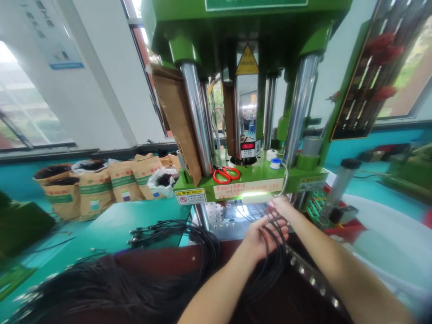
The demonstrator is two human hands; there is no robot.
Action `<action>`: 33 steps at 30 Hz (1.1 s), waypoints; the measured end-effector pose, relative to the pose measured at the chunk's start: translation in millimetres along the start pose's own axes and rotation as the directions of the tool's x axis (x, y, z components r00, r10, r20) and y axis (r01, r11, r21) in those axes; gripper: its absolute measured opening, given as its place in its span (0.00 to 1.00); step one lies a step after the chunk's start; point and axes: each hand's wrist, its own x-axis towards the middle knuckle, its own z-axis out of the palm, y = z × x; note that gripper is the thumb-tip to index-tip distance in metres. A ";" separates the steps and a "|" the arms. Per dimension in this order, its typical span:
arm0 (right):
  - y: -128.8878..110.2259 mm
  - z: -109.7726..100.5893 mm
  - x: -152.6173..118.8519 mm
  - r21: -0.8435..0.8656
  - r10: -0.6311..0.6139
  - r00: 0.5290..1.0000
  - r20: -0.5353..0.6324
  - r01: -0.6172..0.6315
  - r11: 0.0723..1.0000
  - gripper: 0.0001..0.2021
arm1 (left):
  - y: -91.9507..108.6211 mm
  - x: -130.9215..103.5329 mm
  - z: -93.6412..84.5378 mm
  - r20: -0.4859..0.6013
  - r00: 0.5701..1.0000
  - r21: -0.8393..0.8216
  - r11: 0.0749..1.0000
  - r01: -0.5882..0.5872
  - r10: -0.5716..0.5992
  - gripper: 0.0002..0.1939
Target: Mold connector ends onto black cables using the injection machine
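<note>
My left hand has its palm turned up and its fingers curled round several thin black cables. Those cables hang down in loops below the hand. Their upper ends run toward the metal die plate low in a green press. Just above and behind it, my right hand reaches in close under the press's front edge. Its fingertips look drawn together near the cables, but they are partly hidden and blurred, so what they hold is unclear.
Red-handled scissors and a blue-and-white spool lie on the press's ledge. A large bundle of black cables covers the left front. Paper sacks line the wall. A dark bar with metal studs lies beneath my right forearm.
</note>
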 end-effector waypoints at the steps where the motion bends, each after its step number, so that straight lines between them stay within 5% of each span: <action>1: 1.1 -3.2 -2.7 0.022 0.004 1.000 -0.012 -0.004 1.000 0.11 | -6.2 -3.2 5.7 -0.035 0.999 -0.016 1.000 0.005 -0.006 0.12; 3: 2.6 -10.6 -9.8 0.069 -0.003 0.999 -0.032 0.005 0.998 0.11 | -16.0 -10.3 16.8 -0.078 0.996 -0.075 0.997 0.027 -0.033 0.07; 8: 4.5 -24.4 -27.9 0.164 -0.021 0.994 -0.106 0.038 0.986 0.08 | -32.7 -37.1 35.9 -0.111 0.988 -0.203 0.975 0.085 -0.109 0.14; 17: 4.5 -22.3 -58.9 0.186 -0.031 0.996 -0.083 0.046 0.981 0.05 | -102.4 -131.0 40.3 0.027 0.982 0.021 0.982 0.187 -0.188 0.09; 20: 7.7 -27.7 -62.3 0.148 -0.025 0.996 -0.091 0.039 0.988 0.03 | -84.6 -156.7 47.8 0.018 0.996 0.085 0.993 0.086 -0.088 0.11; 23: 14.5 -40.3 -64.5 0.088 -0.025 0.996 -0.082 0.032 0.996 0.05 | -28.5 -182.6 60.8 -0.066 0.975 0.140 0.970 -0.199 0.210 0.11; 25: 19.5 -50.5 -67.0 0.038 -0.019 0.998 -0.052 0.021 0.999 0.06 | 23.6 -198.0 65.8 -0.121 0.830 0.233 0.828 -0.510 0.545 0.12; 28: 24.4 -66.6 -72.5 -0.047 0.013 0.999 0.046 -0.011 0.999 0.09 | 107.1 -210.2 54.6 -0.100 0.482 0.340 0.485 -0.806 0.871 0.12; 30: 25.6 -77.4 -76.2 -0.120 0.045 0.987 0.151 -0.027 0.992 0.10 | 153.6 -209.1 31.9 -0.167 0.253 0.468 0.303 -0.830 0.953 0.13; 31: 25.8 -82.7 -77.6 -0.164 0.063 0.977 0.203 -0.029 0.986 0.10 | 171.2 -206.2 17.0 -0.264 0.097 0.584 0.239 -0.776 0.960 0.14; 32: 26.0 -87.7 -78.5 -0.215 0.080 0.966 0.245 -0.027 0.976 0.10 | 184.3 -202.2 0.8 -0.319 0.023 0.704 0.253 -0.664 0.948 0.14; 33: 26.5 -92.3 -78.6 -0.271 0.097 0.958 0.271 -0.021 0.962 0.10 | 192.9 -197.5 -16.0 -0.343 0.014 0.739 0.279 -0.613 0.939 0.14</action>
